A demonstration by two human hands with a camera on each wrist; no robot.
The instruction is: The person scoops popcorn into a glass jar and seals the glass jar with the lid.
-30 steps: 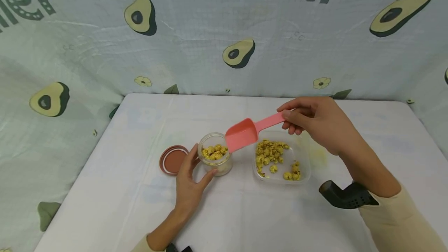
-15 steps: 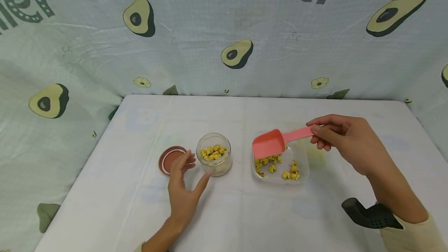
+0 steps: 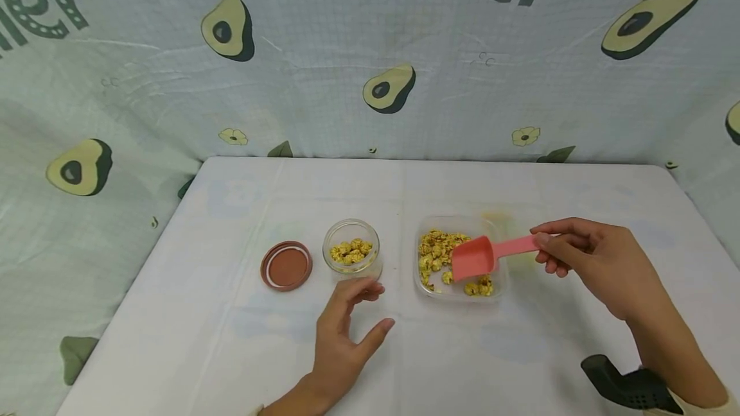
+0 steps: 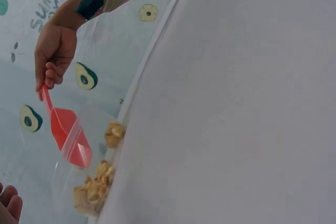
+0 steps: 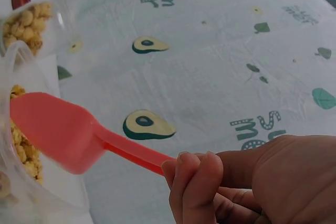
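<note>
Pinches the pink scoop [image 3: 474, 257] with right hand [image 3: 601, 268] at the clear container [image 3: 457, 297] of popcorn [image 3: 436, 249]; extends left hand [image 3: 347, 342], with loose fingers, near the glass jar [image 3: 352, 230].

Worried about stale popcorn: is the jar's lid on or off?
Off: the lid lies on the table, beside the open jar.

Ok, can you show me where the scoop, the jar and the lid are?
Scoop [image 3: 474, 258]: head view, on the middle of its pink bowl.
Jar [image 3: 351, 230]: head view, on its far glass wall.
Lid [image 3: 286, 267]: head view, on the middle of its round face.
</note>
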